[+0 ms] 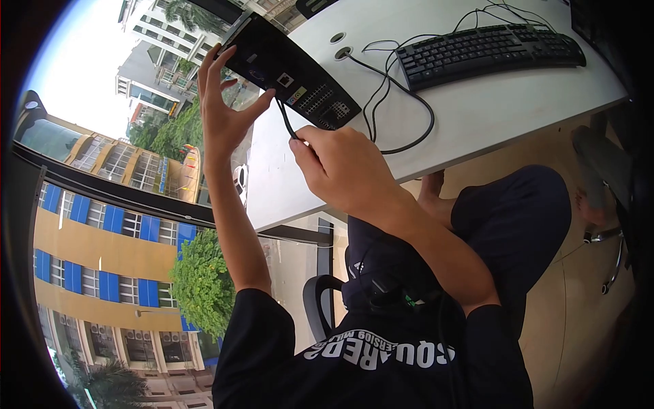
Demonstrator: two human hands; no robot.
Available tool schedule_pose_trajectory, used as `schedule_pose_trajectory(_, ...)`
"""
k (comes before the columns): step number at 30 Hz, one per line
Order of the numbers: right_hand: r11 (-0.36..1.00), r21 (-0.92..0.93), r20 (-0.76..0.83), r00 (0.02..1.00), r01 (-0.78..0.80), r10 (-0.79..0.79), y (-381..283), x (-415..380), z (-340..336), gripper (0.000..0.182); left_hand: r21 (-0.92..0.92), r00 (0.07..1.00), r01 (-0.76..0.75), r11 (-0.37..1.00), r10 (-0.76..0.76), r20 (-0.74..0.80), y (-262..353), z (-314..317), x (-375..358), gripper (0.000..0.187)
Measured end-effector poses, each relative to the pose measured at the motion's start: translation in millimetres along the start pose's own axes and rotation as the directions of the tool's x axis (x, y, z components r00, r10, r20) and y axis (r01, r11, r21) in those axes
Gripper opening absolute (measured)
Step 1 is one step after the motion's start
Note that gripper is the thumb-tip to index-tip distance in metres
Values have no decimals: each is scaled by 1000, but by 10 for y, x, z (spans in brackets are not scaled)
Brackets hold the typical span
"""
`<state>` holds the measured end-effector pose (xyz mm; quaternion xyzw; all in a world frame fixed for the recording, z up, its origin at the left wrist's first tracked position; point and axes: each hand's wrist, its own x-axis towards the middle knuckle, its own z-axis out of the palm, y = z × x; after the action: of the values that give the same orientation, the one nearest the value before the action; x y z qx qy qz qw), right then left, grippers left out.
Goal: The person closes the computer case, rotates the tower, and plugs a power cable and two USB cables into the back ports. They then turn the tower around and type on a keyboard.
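Note:
A small black computer case (306, 68) stands tilted in view at the desk's far left, its port side facing me. My left hand (225, 102) is spread around the case's left end, fingertips on its top edge and thumb by the ports. Between the thumb and fingers of my right hand (334, 160) is a black cable (285, 121), which runs up to the case near my left thumb. Whether its end sits in a port cannot be made out. My right hand is just below the case's lower edge.
The white desk (477, 112) holds a black keyboard (490, 56) and loose black cables (430, 109) that pass by a round desk hole (343, 52). A window lies to the left. Another person's foot (591, 208) and a chair's wheeled base (608, 273) show at the right.

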<state>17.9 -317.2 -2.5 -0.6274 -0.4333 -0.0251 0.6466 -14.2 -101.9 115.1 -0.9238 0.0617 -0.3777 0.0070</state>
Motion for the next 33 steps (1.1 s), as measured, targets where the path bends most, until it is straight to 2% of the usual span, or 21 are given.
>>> schedule_pose_trajectory(4,999,15,96,994,-47,45,-53,43,-62,34,10,1000,11,1000,-11,4,15,-26,22,86)
schedule_pose_trajectory(7,990,101,-12,994,-103,105,6,150,-95,35,-15,1000,6,1000,-6,-4,-10,-93,114,84)
schedule_pose_trajectory(10,994,104,-267,962,-23,50,294,331,-32,34,-69,999,22,997,-25,-43,-157,-176,285,76)
schedule_pose_trajectory(11,986,137,-218,968,-94,122,361,368,-69,30,-63,999,18,998,-21,-48,-213,-186,358,72)
schedule_pose_trajectory(14,998,-46,-320,947,-38,21,642,436,40,38,-128,1000,12,992,-11,9,-566,-170,613,59)
schedule_pose_trajectory(15,994,-21,-239,966,-108,100,592,439,8,51,-164,999,10,986,-3,41,-591,-178,687,54)
schedule_pose_trajectory(18,998,-38,-280,959,-51,39,666,468,116,55,-234,987,103,967,-70,147,-639,-175,890,50)
schedule_pose_trajectory(19,998,-3,-263,963,-66,63,667,465,123,56,-188,982,108,976,-76,174,-749,-154,958,50)
schedule_pose_trajectory(22,989,92,-200,971,-115,132,666,444,130,57,-328,963,25,944,66,261,-1015,-101,1249,52)
schedule_pose_trajectory(23,989,94,-204,970,-115,132,651,432,135,59,-448,995,34,893,12,99,-1247,137,1334,47)
schedule_pose_trajectory(24,987,116,-195,972,-110,131,630,429,136,60,-464,938,246,851,-89,334,-1323,117,1446,65)
schedule_pose_trajectory(26,984,152,-179,976,-94,121,535,438,106,63,-399,863,491,774,-369,345,-1432,255,1447,69)
schedule_pose_trajectory(28,995,96,-161,986,-27,43,421,419,60,72,-337,938,170,926,-48,343,-1884,359,1539,59)
schedule_pose_trajectory(29,998,65,-152,988,7,3,376,402,55,74,-306,931,-10,952,121,344,-2191,435,1646,55)
schedule_pose_trajectory(30,999,32,-141,989,40,-35,341,379,55,76,-411,913,269,871,-94,398,-2462,542,1779,53)
schedule_pose_trajectory(32,995,-20,-134,986,94,-95,291,313,84,82,-236,891,204,950,-80,447,-2483,547,1857,49)
schedule_pose_trajectory(33,992,-67,-104,989,103,-109,295,284,126,83,-246,868,249,937,-103,486,-2929,714,1968,46)
